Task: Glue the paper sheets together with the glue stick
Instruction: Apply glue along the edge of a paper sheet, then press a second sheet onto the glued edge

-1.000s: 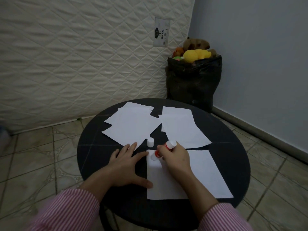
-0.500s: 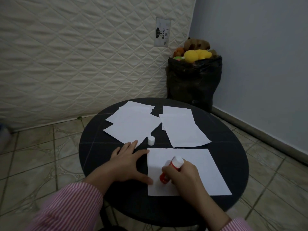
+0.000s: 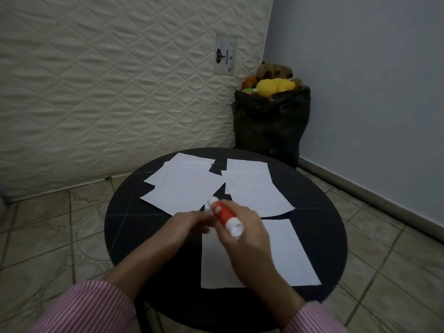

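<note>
My right hand (image 3: 249, 239) grips a red glue stick (image 3: 224, 213) and holds it lifted over the round black table (image 3: 129, 227), white base towards me and tip pointing away. My left hand (image 3: 189, 224) is raised with curled fingers at the stick's far end. A small white cap (image 3: 207, 207) shows right at those fingertips; whether they hold it is unclear. One white sheet (image 3: 288, 255) lies flat under my right hand, partly hidden by it. Two loose groups of white sheets lie farther back, one at the left (image 3: 182, 188) and one at the right (image 3: 254, 191).
A quilted mattress (image 3: 108, 92) leans against the wall behind the table. A black bag (image 3: 269, 123) stuffed with soft toys stands in the corner at the back right. Tiled floor surrounds the table.
My right hand lifted the glue stick off the near sheet and turned its base towards me. My left hand left the sheet's edge and came up to the stick's tip.
</note>
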